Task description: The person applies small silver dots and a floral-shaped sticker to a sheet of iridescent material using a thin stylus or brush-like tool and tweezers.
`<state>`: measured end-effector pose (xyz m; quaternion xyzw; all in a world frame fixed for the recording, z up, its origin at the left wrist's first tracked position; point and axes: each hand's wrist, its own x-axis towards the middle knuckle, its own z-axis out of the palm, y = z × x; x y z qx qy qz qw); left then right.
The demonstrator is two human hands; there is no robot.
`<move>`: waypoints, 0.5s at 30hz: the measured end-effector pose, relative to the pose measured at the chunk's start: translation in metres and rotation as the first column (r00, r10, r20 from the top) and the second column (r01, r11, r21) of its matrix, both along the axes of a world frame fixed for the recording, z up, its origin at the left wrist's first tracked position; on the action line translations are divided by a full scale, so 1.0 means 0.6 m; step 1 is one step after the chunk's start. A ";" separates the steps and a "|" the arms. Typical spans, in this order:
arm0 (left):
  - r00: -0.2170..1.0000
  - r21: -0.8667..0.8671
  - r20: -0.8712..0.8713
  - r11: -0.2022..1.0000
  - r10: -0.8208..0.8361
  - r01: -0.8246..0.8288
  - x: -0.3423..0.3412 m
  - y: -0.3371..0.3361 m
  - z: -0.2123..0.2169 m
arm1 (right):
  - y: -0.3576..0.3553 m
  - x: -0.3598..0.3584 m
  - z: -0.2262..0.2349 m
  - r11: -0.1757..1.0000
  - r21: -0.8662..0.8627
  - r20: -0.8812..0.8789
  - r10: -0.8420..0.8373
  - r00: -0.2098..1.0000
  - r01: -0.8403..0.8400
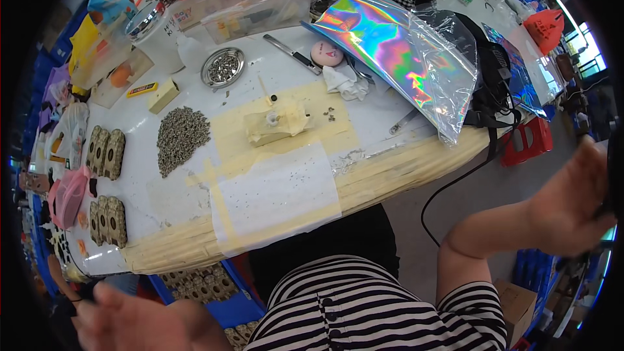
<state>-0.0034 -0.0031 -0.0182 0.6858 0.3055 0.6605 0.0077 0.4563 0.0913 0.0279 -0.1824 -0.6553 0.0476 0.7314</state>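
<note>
My left hand is raised at the lower left, in front of the table's near left corner. Blur softens it, but the fingers look loosely apart with nothing in them. My right hand is lifted at the far right, arm bent, its thumb and fingers apart beside a dark shape at the picture's rim. Neither hand touches the table. Between them on the tabletop sits a small block wrapped in yellowish tape, with a small pale round piece on top. A white paper sheet with tiny specks is taped before it.
A heap of small metallic pieces lies left of the block, near a round metal dish. Camouflage-patterned pieces stand at the left edge. A shiny iridescent pouch and black bag lie right. A cable hangs down.
</note>
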 end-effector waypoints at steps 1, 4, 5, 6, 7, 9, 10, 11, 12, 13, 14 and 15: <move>0.986 -0.167 0.028 0.972 -0.165 0.168 0.029 0.018 -0.028 | 0.028 -0.001 -0.049 0.984 -0.150 0.045 -0.091 0.995 0.096; 0.975 -0.487 0.115 0.845 -0.191 0.223 0.114 0.054 -0.092 | 0.065 -0.068 -0.139 0.722 -0.413 0.430 -0.382 0.818 0.555; 0.968 -0.538 0.075 0.808 -0.240 0.242 0.125 0.058 -0.099 | 0.077 -0.081 -0.155 0.687 -0.326 0.574 -0.402 0.713 0.650; 0.956 -0.581 0.040 0.772 -0.290 0.258 0.133 0.062 -0.105 | 0.089 -0.091 -0.169 0.652 -0.216 0.698 -0.418 0.582 0.727; 0.946 -0.599 0.038 0.750 -0.323 0.281 0.140 0.062 -0.105 | 0.100 -0.098 -0.183 0.683 -0.205 0.707 -0.392 0.589 0.701; 0.913 -0.606 0.029 0.719 -0.408 0.340 0.151 0.069 -0.109 | 0.113 -0.105 -0.198 0.707 -0.166 0.750 -0.362 0.554 0.688; 0.899 -0.609 0.026 0.706 -0.438 0.361 0.157 0.075 -0.110 | 0.119 -0.105 -0.199 0.701 -0.149 0.757 -0.373 0.537 0.698; 0.888 -0.613 0.022 0.696 -0.459 0.374 0.161 0.075 -0.109 | 0.125 -0.107 -0.200 0.700 -0.134 0.763 -0.379 0.524 0.701; 0.877 -0.618 0.017 0.685 -0.480 0.387 0.164 0.075 -0.109 | 0.129 -0.109 -0.201 0.700 -0.119 0.768 -0.384 0.512 0.704; 0.862 -0.625 0.010 0.669 -0.507 0.401 0.168 0.080 -0.110 | 0.130 -0.106 -0.205 0.686 -0.159 0.766 -0.368 0.526 0.710; 0.854 -0.629 0.003 0.663 -0.521 0.407 0.170 0.083 -0.113 | 0.131 -0.103 -0.209 0.670 -0.199 0.763 -0.352 0.542 0.715; 0.845 -0.632 -0.004 0.656 -0.534 0.412 0.173 0.085 -0.116 | 0.132 -0.100 -0.210 0.653 -0.238 0.759 -0.336 0.557 0.719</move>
